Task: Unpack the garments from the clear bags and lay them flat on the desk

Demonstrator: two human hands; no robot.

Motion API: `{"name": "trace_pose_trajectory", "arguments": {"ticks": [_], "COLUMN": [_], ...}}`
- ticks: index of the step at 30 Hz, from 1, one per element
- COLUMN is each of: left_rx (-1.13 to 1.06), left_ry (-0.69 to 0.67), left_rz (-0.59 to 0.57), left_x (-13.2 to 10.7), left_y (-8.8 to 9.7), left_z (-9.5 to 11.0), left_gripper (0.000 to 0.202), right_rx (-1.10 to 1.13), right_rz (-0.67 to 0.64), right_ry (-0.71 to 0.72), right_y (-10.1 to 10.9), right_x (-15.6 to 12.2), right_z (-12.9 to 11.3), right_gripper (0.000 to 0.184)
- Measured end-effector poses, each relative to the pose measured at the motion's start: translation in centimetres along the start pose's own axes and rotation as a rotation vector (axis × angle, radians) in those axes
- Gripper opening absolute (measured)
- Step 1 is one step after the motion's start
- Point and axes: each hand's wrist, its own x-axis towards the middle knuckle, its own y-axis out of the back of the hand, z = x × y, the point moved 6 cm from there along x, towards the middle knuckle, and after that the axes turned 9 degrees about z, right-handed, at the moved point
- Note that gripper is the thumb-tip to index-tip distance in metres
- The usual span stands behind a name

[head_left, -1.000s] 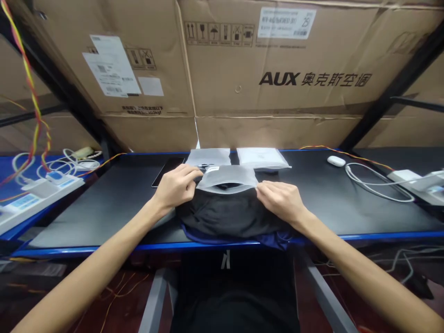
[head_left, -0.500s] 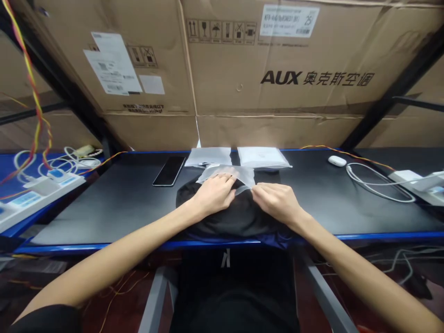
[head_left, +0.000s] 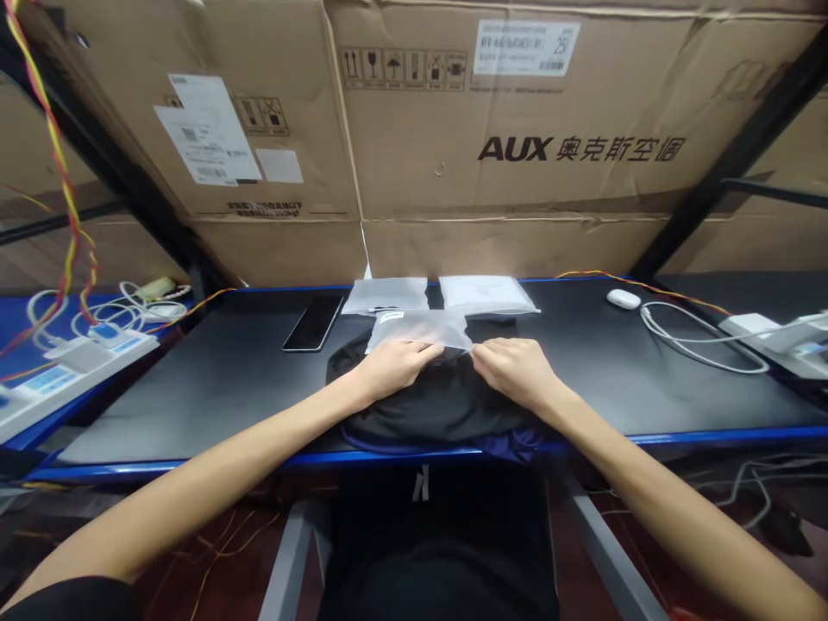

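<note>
Looking down from the head camera, I see both hands at the near edge of a frosted bag that lies on top of a black garment. The left hand rests palm down, its fingers curled onto the bag's near left edge; they seem pinched on the plastic, though I cannot tell for sure how firm the hold is. The right hand sits just beside it, fingertips closed on the bag's near right corner. The two hands are close together, nearly touching at the thumbs.

The garment is bunched in a low heap at the middle of the black table, its near side hanging over the blue front edge, with a strip of blue cloth showing beneath it. The bag lies flat, its far end pointing at the cardboard.

Behind the bag, two more flat bags lie side by side: one to the left and one to the right, both close to the boxes that wall off the back. A phone lies face up left of them, well apart from my left hand. Far right, a white earbud case sits beside a looped white cable. At the far left, power strips and coiled leads lie on a blue surface.
</note>
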Motion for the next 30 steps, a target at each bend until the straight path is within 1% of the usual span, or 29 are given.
{"name": "trace_pose_trajectory", "arguments": {"ticks": [2, 4, 8, 10, 12, 15, 17, 18, 20, 22, 24, 25, 27, 30], "left_rx": [-0.08, -0.167, -0.454, -0.594, -0.667, -0.667, -0.622, -0.598, -0.563, -0.553, -0.563, -0.572, -0.592, -0.61], "left_ry": [-0.081, -0.13, -0.225, -0.23, -0.216, -0.223, -0.228, -0.226, -0.222, -0.22, -0.213, -0.206, -0.201, -0.208], "left_rz": [0.025, 0.055, 0.082, 0.062, 0.026, -0.047, -0.119, -0.158, -0.214, -0.229, -0.226, -0.223, -0.221, -0.215], "left_x": [-0.6, -1.0, -1.5, -1.8, -2.2, -2.8, -3.2, -3.3, -3.4, -3.5, -3.5, -3.5, -3.6, -3.8], "left_y": [0.8, 1.6, 2.8, 3.2, 3.3, 3.2, 2.9, 2.8, 2.7, 2.7, 2.8, 2.8, 2.7, 2.6], "left_z": [0.5, 0.6, 1.0, 1.1, 1.1, 1.5, 1.8, 1.9, 2.1, 2.2, 2.2, 2.1, 2.1, 2.0], "left_gripper": [0.039, 0.042, 0.054, 0.061, 0.067, 0.072, 0.072, 0.072, 0.071, 0.07, 0.069, 0.07, 0.071, 0.071], "right_rx": [-0.005, -0.01, -0.018, -0.032, -0.054, -0.064, -0.034, -0.01, 0.042, 0.102, 0.155, 0.171, 0.179, 0.169], "right_rz": [-0.06, -0.09, -0.146, -0.158, -0.137, -0.068, -0.004, 0.028, 0.068, 0.08, 0.09, 0.1, 0.116, 0.136], "right_ry": [-0.028, -0.048, -0.085, -0.105, -0.124, -0.154, -0.154, -0.133, -0.045, 0.077, 0.175, 0.2, 0.215, 0.182], "right_y": [-0.4, -0.5, -0.8, -0.8, -0.6, -0.2, -0.1, -0.1, -0.2, -0.5, -0.5, -0.4, 0.0, 0.8], "right_x": [0.1, 0.2, 0.1, 0.0, -0.2, -0.3, -0.3, -0.3, -0.2, -0.3, -0.4, -0.4, -0.3, 0.1], "right_z": [0.3, 0.5, 1.0, 1.3, 1.5, 1.6, 1.5, 1.4, 1.0, 0.3, -0.2, -0.3, -0.4, 0.3], "right_gripper": [0.03, 0.031, 0.03, 0.03, 0.031, 0.03, 0.025, 0.024, 0.033, 0.043, 0.047, 0.047, 0.048, 0.049]}}
